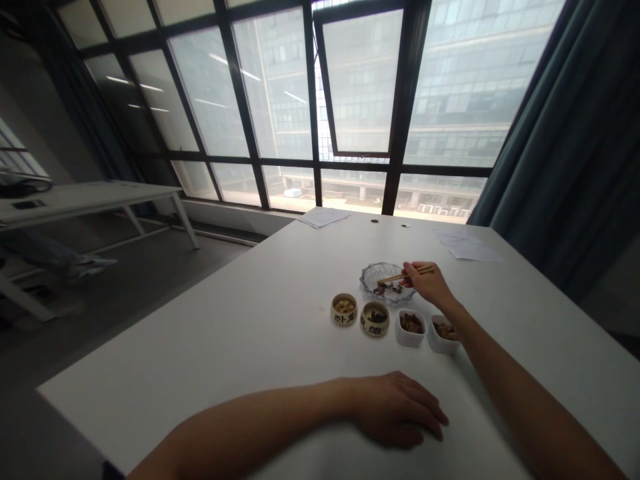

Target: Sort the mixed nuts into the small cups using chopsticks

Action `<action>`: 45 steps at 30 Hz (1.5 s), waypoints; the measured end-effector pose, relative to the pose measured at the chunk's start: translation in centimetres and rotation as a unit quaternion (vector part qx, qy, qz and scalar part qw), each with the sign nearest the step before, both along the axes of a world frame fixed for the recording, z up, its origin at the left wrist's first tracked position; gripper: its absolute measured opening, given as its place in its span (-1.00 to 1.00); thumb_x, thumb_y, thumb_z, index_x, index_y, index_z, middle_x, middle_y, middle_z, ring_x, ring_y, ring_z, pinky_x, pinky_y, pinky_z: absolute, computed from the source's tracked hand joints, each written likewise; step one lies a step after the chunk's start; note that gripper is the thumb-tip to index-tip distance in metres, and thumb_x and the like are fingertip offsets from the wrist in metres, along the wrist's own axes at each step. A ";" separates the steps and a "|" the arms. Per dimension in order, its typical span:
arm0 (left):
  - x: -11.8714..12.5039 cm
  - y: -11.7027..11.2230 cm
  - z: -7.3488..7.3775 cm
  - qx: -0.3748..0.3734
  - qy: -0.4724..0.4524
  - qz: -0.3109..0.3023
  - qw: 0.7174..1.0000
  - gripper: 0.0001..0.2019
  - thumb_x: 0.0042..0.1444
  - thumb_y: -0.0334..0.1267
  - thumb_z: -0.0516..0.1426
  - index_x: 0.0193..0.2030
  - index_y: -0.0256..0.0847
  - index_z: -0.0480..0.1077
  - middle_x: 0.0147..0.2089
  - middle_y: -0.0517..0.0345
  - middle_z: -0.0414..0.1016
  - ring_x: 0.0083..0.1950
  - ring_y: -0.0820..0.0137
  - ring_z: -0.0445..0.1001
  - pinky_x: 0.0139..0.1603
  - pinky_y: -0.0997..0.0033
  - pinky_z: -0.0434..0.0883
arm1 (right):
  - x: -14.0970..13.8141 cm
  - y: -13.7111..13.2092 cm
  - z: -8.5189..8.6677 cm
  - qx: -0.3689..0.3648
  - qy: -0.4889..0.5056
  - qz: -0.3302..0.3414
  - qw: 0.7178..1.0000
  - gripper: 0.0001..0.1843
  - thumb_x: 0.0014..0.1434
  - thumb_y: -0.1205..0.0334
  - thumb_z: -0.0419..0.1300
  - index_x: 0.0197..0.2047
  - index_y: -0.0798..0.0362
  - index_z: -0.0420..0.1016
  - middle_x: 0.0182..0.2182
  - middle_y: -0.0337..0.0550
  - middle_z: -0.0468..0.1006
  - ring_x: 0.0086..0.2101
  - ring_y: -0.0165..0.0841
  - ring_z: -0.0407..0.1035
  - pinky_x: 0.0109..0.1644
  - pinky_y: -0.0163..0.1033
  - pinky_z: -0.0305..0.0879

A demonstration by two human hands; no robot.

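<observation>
Wooden chopsticks (425,269) are gripped in my right hand (424,280), their tips down in a clear glass bowl (367,277). Dark and pale food pieces (393,290) lie in that bowl, at the tips. On the near side stand two round patterned bowls: the left bowl (344,319) holds yellowish pieces, the other bowl (375,328) dark pieces. To their right is a white square dish (410,337) with brown strips. Another white dish (443,343), with brownish food, is partly hidden by my right forearm. My left hand (400,410) rests flat on the table, fingers stretched out, holding nothing.
The white table (225,347) reaches toward the windows. Paper sheets (324,218) lie at its far left corner, more papers (467,245) at the far right. A blue curtain (565,147) hangs on the right. Another white table (90,200) stands left, with a person's leg (45,257) beneath it.
</observation>
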State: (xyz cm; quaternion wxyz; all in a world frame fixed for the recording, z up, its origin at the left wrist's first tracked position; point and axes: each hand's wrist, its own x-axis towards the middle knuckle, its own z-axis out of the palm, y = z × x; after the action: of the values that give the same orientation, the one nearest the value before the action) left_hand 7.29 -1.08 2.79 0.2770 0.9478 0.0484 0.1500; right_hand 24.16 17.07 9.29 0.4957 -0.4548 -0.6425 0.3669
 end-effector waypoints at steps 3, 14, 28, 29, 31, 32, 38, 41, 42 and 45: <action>0.0 0.0 -0.2 -0.005 0.005 0.006 1.000 -0.60 0.26 -0.16 0.07 0.13 -0.27 0.52 0.34 -0.07 0.51 0.43 0.21 0.39 0.51 0.33 0.25 | -0.1 -0.2 0.0 0.001 0.010 -0.004 1.000 -0.52 0.12 -0.18 0.41 -0.45 0.12 0.62 -0.44 0.03 0.71 -0.48 -0.15 0.66 -0.44 -0.26 0.58; -0.1 -0.2 0.4 0.005 0.008 0.000 1.000 -0.59 0.28 -0.16 0.06 0.14 -0.32 0.52 0.33 -0.10 0.50 0.44 0.24 0.38 0.51 0.40 0.20 | 1.0 -2.1 4.5 -0.026 0.080 -0.027 0.996 -0.69 0.22 0.11 0.44 -0.43 0.17 0.63 -0.41 0.07 0.71 -0.50 -0.21 0.65 -0.44 -0.29 0.62; -0.1 -0.2 0.4 0.013 0.006 0.001 1.000 -0.58 0.30 -0.16 0.03 0.14 -0.34 0.51 0.32 -0.10 0.51 0.42 0.21 0.40 0.51 0.36 0.22 | 3.2 -7.7 10.5 -0.108 -0.088 0.180 0.974 -0.54 0.11 -0.10 0.50 -0.39 0.20 0.68 -0.43 0.08 0.71 -0.45 -0.19 0.66 -0.41 -0.34 0.59; -0.1 -0.2 0.3 0.013 0.004 -0.001 1.000 -0.57 0.30 -0.16 0.03 0.14 -0.35 0.51 0.32 -0.12 0.51 0.42 0.21 0.40 0.51 0.36 0.22 | 3.4 -7.6 10.5 -0.107 -0.089 0.178 0.974 -0.54 0.10 -0.12 0.50 -0.39 0.19 0.68 -0.43 0.08 0.71 -0.45 -0.20 0.66 -0.41 -0.33 0.59; -0.2 -0.2 0.2 0.006 0.005 0.001 1.000 -0.58 0.29 -0.16 0.04 0.15 -0.32 0.51 0.32 -0.11 0.51 0.42 0.22 0.40 0.51 0.36 0.23 | 4.0 -7.3 10.5 -0.106 -0.084 0.173 0.976 -0.52 0.09 -0.14 0.50 -0.37 0.19 0.68 -0.41 0.08 0.72 -0.45 -0.19 0.67 -0.40 -0.32 0.60; -0.2 -0.1 0.2 0.001 0.008 0.003 1.000 -0.59 0.28 -0.16 0.05 0.15 -0.29 0.51 0.33 -0.08 0.50 0.42 0.23 0.40 0.50 0.36 0.23 | 4.4 -7.2 10.5 -0.105 -0.080 0.170 0.977 -0.50 0.07 -0.15 0.51 -0.37 0.19 0.69 -0.41 0.09 0.72 -0.45 -0.18 0.67 -0.40 -0.32 0.60; -0.2 -0.2 0.2 -0.003 0.011 0.006 1.000 -0.60 0.29 -0.15 0.05 0.15 -0.27 0.51 0.34 -0.06 0.50 0.44 0.23 0.38 0.52 0.34 0.20 | 5.4 -6.1 10.3 -0.085 -0.019 0.101 0.991 -0.58 0.13 -0.06 0.51 -0.34 0.20 0.68 -0.41 0.10 0.71 -0.46 -0.19 0.67 -0.38 -0.29 0.64; -0.2 -0.2 0.2 0.007 -0.001 -0.002 1.000 -0.60 0.28 -0.17 0.05 0.13 -0.30 0.51 0.32 -0.11 0.52 0.43 0.21 0.39 0.51 0.31 0.22 | 3.8 -5.1 9.0 -0.065 0.028 0.012 0.997 -0.66 0.23 0.06 0.46 -0.39 0.18 0.64 -0.46 0.04 0.69 -0.51 -0.23 0.64 -0.45 -0.31 0.62; -0.1 -0.2 0.2 0.008 -0.005 -0.003 1.000 -0.61 0.28 -0.18 0.06 0.13 -0.30 0.51 0.31 -0.13 0.52 0.43 0.20 0.39 0.51 0.29 0.23 | 3.1 -4.7 8.4 -0.061 0.038 -0.011 0.997 -0.67 0.26 0.09 0.44 -0.41 0.17 0.62 -0.49 0.02 0.68 -0.53 -0.24 0.63 -0.48 -0.32 0.60; -0.1 -0.2 0.2 0.007 -0.016 -0.003 1.000 -0.61 0.26 -0.18 0.08 0.12 -0.30 0.51 0.30 -0.17 0.53 0.42 0.19 0.40 0.50 0.26 0.25 | 1.4 -3.3 6.1 -0.060 0.035 -0.032 0.997 -0.66 0.31 0.17 0.38 -0.45 0.16 0.58 -0.57 -0.02 0.64 -0.57 -0.26 0.61 -0.53 -0.34 0.57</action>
State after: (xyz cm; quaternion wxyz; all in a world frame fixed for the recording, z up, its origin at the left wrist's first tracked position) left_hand 7.21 -1.23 2.98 0.2715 0.9475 0.0404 0.1643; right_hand 25.54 13.79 15.43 0.5013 -0.4904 -0.5871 0.4045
